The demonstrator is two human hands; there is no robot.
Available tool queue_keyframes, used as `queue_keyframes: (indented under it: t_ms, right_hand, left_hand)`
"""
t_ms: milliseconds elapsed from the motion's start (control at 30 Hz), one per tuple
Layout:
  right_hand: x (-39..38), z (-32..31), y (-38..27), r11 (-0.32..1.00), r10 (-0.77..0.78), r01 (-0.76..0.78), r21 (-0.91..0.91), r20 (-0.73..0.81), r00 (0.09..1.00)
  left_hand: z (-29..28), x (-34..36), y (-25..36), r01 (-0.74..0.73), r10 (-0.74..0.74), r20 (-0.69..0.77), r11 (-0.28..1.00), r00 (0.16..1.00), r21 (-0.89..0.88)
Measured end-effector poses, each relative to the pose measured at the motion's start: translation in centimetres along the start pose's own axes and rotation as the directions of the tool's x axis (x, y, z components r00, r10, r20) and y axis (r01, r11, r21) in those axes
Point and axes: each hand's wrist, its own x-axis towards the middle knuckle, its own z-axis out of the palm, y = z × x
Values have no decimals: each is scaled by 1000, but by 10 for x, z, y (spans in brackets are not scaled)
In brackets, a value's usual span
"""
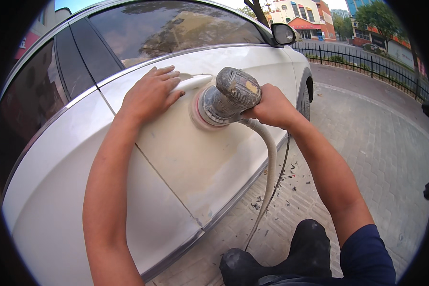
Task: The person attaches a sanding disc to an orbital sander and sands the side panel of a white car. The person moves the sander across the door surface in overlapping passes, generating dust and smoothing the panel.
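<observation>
A white car's front door [190, 157] is in front of me, its lower part covered with a cream-coloured, dusty patch. My right hand [271, 107] grips a dusty, dark orbital sander [231, 95], whose round pad rests against the door just below the handle. From the sander a pale hose [270, 157] hangs toward the ground. My left hand [150, 93] lies with fingers spread on the door beside the white door handle [193, 82], its fingertips close to the handle's rear end.
A thin dark cable [283, 167] runs beside the hose. Dark scraps [293, 168] litter the paving [357, 138]. The side mirror [283, 34] juts out at the front of the window. Beyond the car stand a black railing [367, 62], a road and buildings. My bent knees [314, 238] show below.
</observation>
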Motion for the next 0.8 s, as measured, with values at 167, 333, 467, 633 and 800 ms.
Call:
queue_keyframes:
  t_ms: [167,333,467,633,800]
  right_hand:
    - [8,-10,9,992,121,-121,22,-5,993]
    - [8,1,31,972,175,-165,167,-49,983]
    - [-19,33,46,915,228,-210,343,-12,974]
    - [-31,48,55,896,235,-201,396,-39,971]
    - [0,33,64,832,266,-217,511,-24,964]
  left_hand:
    - [5,-3,-5,-6,6,3,1000,1000,-2]
    - [4,-1,-4,13,-13,13,1000,1000,9]
    - [0,1,0,23,-23,46,1000,999,3]
    - [-1,0,4,45,-47,50,998,998,44]
    - [-1,2,4,58,-60,54,998,997,29]
